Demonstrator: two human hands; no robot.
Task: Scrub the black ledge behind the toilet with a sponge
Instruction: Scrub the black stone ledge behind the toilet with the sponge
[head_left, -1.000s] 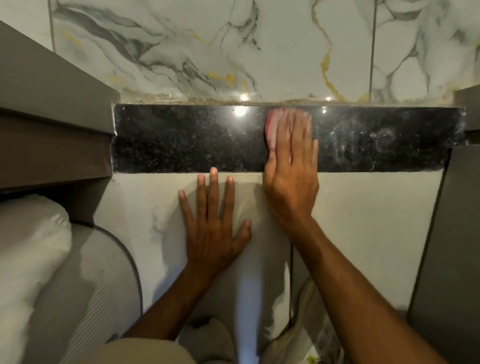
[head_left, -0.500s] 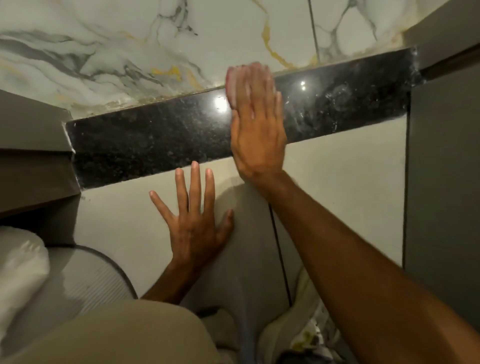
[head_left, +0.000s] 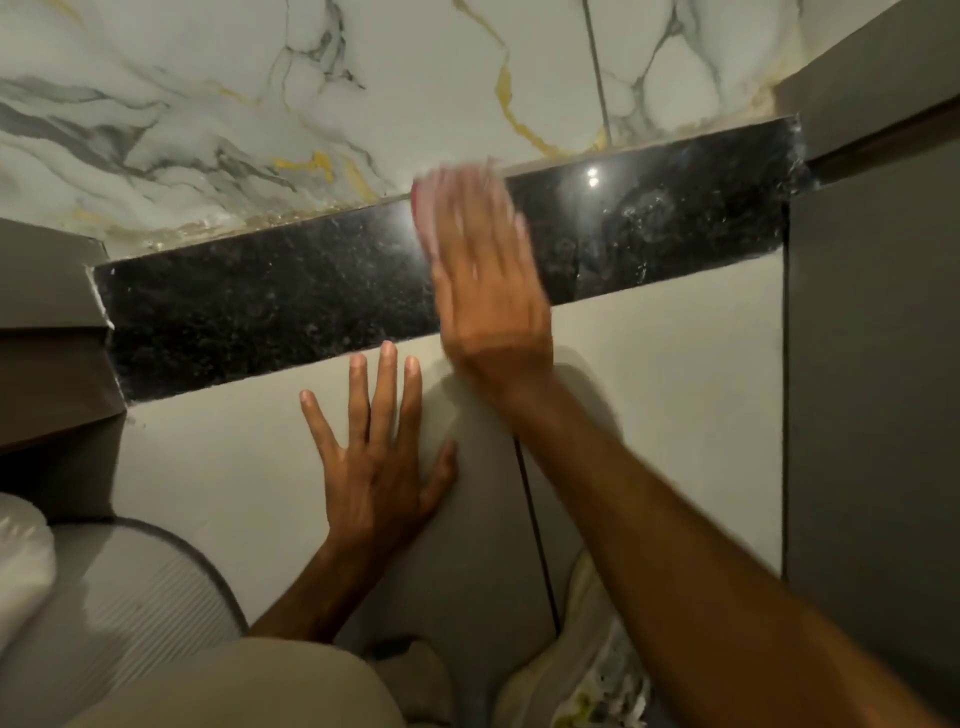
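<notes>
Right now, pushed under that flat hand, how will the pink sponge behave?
Probably slides easily: the black ledge looks glossy, with wet smears at its right end. Likely soft and thin: the sponge barely shows beyond the flat right hand.

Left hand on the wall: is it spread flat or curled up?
Spread flat. The left hand rests on the plain beige wall panel, fingers straight and fanned apart, holding nothing.

The right hand (head_left: 488, 270) is smeared by blur, its fingertips indistinct. The sponge (head_left: 422, 213) lies almost wholly under it, with only a pink edge showing at the left. The hand also covers a stretch of the ledge (head_left: 260, 312). The forearm (head_left: 701, 561) runs off the bottom edge. A white thing (head_left: 21, 561) is cut off at the left.
</notes>
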